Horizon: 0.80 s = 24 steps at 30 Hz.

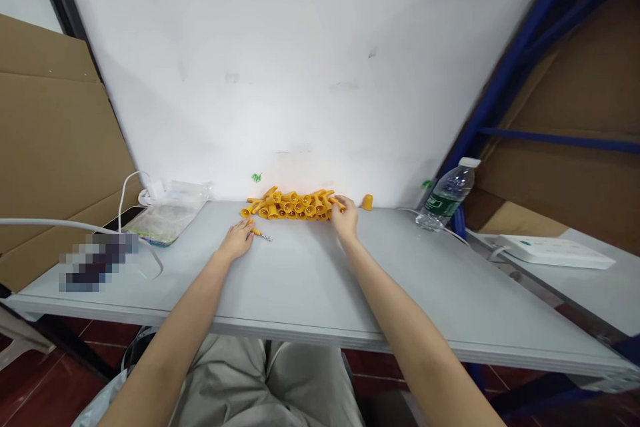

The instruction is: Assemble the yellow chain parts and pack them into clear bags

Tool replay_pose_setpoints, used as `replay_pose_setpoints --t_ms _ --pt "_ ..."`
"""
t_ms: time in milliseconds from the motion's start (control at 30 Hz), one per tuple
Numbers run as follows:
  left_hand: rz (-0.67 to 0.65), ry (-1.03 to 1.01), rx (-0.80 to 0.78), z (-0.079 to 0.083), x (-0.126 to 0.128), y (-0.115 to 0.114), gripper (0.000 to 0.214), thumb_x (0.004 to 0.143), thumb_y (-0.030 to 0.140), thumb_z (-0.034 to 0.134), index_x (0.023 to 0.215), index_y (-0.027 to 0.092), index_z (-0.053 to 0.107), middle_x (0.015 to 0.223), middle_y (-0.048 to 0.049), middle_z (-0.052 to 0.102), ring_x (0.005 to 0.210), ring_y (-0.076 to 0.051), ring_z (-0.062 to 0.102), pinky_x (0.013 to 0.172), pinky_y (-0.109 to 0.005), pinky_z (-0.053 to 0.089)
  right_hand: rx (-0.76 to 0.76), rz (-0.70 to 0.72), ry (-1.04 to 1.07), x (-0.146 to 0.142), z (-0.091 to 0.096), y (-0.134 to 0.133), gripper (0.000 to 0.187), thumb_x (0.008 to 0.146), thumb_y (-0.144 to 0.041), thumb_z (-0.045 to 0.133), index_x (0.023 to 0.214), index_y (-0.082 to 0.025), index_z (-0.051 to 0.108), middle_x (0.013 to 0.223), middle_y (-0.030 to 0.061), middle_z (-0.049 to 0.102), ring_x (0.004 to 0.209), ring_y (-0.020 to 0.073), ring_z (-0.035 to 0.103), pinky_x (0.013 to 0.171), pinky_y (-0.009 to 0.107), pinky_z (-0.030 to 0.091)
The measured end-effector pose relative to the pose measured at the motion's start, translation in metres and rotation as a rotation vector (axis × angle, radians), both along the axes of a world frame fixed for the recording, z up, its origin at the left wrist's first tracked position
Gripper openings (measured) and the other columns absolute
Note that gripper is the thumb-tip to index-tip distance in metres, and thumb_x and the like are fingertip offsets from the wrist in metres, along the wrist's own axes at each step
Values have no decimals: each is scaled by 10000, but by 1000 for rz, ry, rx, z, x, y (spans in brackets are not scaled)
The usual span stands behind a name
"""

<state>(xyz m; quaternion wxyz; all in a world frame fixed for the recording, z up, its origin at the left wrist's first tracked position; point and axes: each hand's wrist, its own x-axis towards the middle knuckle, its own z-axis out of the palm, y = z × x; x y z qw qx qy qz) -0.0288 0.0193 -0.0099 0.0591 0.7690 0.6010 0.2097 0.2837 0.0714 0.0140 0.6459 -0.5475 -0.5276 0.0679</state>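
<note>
A stacked pile of yellow plastic cone-shaped pieces [295,207], hollow ends facing me, lies against the white wall at the back of the table. At the pile's right end, my right hand [346,217] has its thumb and fingers closed on one of the yellow pieces. My left hand [237,239] rests low on the tabletop in front of the pile's left end, fingers stretched forward. Beside its fingertips lies a thin yellow-and-silver rod [262,235]; whether they touch it I cannot tell. One separate yellow cone [367,202] stands upright right of my right hand.
A water bottle [449,193] leans at the right, near a blue metal frame [493,90]. A white power strip [555,251] lies beyond it. Plastic packaging [173,213], a white cable [65,222] and a cardboard sheet [55,140] are on the left. The grey table [310,287] ends near my lap.
</note>
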Motion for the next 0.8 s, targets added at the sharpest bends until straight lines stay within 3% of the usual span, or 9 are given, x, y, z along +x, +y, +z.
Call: replay_pose_setpoints --t_ms 233,367,500,667,800 --pt "47 -5 45 5 2 -5 288 876 262 514 1128 219 648 1352 -94 549 1209 -257 545 1052 -398 424 -389 -303 -1 76 9 31 348 730 -148 434 992 -89 655 1117 174 621 1044 237 588 979 396 437" --pt "26 -5 45 4 1 -5 268 881 254 500 1101 200 645 1340 -98 543 1192 -258 548 1026 -398 438 -534 -291 -68 98 2 38 314 737 -143 510 990 -114 693 1232 173 583 1151 270 535 1028 430 394" --pt "-2 -15 48 2 0 -4 288 884 229 487 1130 189 629 1348 -100 536 1213 -257 533 1037 -394 429 -713 -276 -207 107 -10 44 386 806 -227 560 1174 -229 673 1477 114 412 1351 329 373 1114 548 265" --pt "-5 -7 39 0 0 -4 307 883 224 490 1160 188 616 1384 -106 512 1255 -261 508 1064 -402 411 -894 -259 -531 115 -22 48 508 944 -431 354 1405 -275 501 1572 134 258 1416 367 277 1099 657 181" --pt "-3 -4 34 3 1 -6 305 881 215 491 1157 174 616 1392 -123 506 1261 -268 504 1070 -418 409 -966 -239 -597 117 -21 50 592 960 -498 224 1491 -278 363 1603 132 178 1434 360 241 1106 656 156"
